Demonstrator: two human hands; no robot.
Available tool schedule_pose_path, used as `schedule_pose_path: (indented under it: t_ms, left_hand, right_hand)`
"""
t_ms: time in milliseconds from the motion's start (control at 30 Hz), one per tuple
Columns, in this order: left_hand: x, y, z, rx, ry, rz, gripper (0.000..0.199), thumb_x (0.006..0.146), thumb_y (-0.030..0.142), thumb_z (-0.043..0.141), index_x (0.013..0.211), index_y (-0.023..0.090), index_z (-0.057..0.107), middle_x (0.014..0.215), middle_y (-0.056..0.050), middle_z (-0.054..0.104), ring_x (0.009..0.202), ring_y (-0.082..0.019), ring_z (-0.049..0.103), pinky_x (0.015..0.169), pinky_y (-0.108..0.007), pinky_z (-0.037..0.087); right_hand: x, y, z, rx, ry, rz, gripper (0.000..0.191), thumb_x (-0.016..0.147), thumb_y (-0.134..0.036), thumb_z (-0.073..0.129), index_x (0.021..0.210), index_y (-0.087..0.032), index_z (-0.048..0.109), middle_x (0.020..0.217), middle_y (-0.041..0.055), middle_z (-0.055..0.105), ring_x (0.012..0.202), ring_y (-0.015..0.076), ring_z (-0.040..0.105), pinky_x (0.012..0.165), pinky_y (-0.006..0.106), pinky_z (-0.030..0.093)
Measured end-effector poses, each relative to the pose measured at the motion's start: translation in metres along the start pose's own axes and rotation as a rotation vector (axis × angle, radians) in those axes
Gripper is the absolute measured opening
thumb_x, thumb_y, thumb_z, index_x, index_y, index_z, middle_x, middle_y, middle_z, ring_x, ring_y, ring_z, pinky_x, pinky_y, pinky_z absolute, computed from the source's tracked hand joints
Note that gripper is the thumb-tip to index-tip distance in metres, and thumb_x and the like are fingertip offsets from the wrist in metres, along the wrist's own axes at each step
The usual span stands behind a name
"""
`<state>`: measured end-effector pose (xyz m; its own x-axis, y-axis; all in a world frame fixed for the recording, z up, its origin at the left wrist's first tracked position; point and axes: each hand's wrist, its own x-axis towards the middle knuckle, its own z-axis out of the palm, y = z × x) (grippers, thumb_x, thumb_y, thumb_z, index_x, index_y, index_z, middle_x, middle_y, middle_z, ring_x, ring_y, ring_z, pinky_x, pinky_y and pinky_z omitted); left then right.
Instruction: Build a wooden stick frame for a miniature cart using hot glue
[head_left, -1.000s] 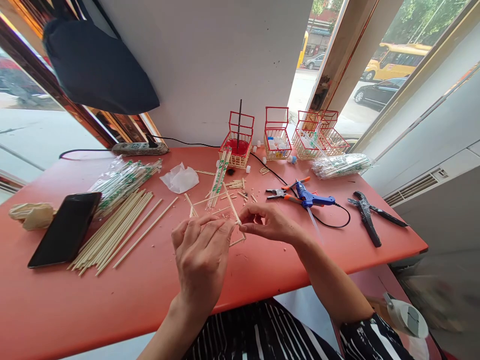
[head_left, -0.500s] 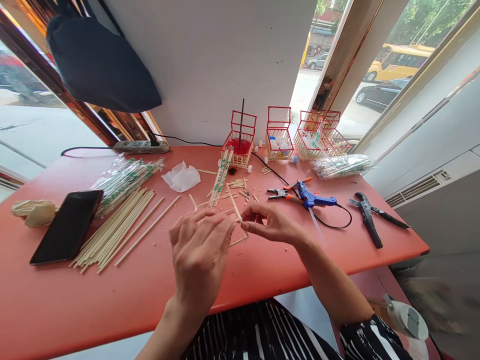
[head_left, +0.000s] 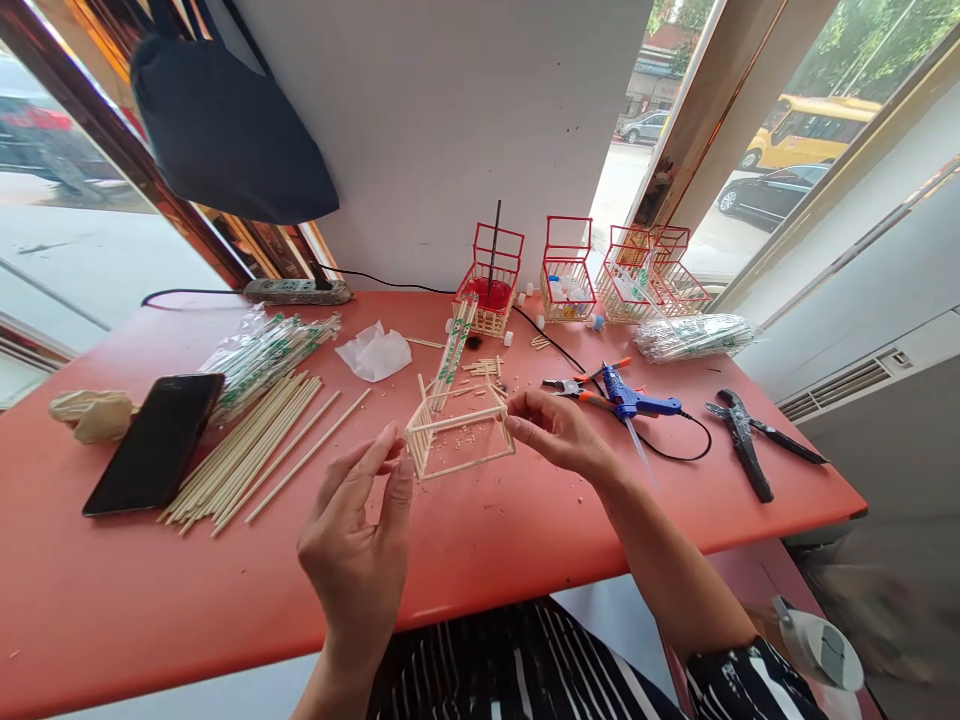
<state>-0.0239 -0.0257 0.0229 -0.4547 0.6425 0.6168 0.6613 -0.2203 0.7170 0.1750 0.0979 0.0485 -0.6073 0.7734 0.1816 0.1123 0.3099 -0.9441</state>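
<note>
A small open box frame [head_left: 465, 467] of pale wooden sticks is held above the table between my hands. My right hand [head_left: 551, 430] pinches its right corner between thumb and fingers. At the frame's left end, my left hand [head_left: 360, 520] has its thumb and curled fingertips against the slatted side; the exact contact is partly hidden. Behind the frame lie short cut stick pieces [head_left: 484, 368] and paper-wrapped chopsticks [head_left: 455, 350]. A blue glue gun [head_left: 637, 402] rests right of my right hand, beside orange-handled pliers [head_left: 574, 388].
Long bare sticks [head_left: 247, 450], a phone [head_left: 154, 445] and bagged chopsticks [head_left: 270, 360] lie left on the red table [head_left: 225, 610]. Several finished stick carts with red handles [head_left: 568, 275] line the wall. Black-handled cutters [head_left: 742, 450] lie right. A power strip [head_left: 300, 291] is at back left.
My left hand has moved left and down, off the frame's near corner to its left end. The box frame now shows plainly between both hands. The view has shifted slightly.
</note>
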Motion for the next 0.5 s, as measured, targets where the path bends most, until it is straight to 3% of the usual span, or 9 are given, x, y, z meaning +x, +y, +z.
schedule_pose_path:
  t_ms: [233,500]
  left_hand:
    - [-0.002,0.001,0.007,0.004,0.045,-0.016,0.030,0.094,0.022,0.067,0.123,0.022,0.073,0.108,-0.006,0.070,0.099,-0.015,0.066,0.087,-0.027,0.054]
    - [-0.005,-0.005,0.016,-0.007,0.081,0.060,0.037,0.090,0.013,0.070,0.125,0.024,0.072,0.110,-0.007,0.070,0.099,-0.016,0.066,0.090,-0.032,0.055]
  right_hand:
    - [0.000,-0.001,0.000,-0.009,0.022,-0.007,0.033,0.095,-0.049,0.062,0.088,-0.017,0.060,0.076,-0.0014,0.052,0.067,0.0106,0.045,0.059,0.023,0.035]
    - [0.001,0.003,-0.002,0.012,0.041,-0.018,0.032,0.095,-0.048,0.063,0.089,-0.017,0.061,0.078,-0.0004,0.055,0.070,0.0113,0.047,0.061,0.023,0.038]
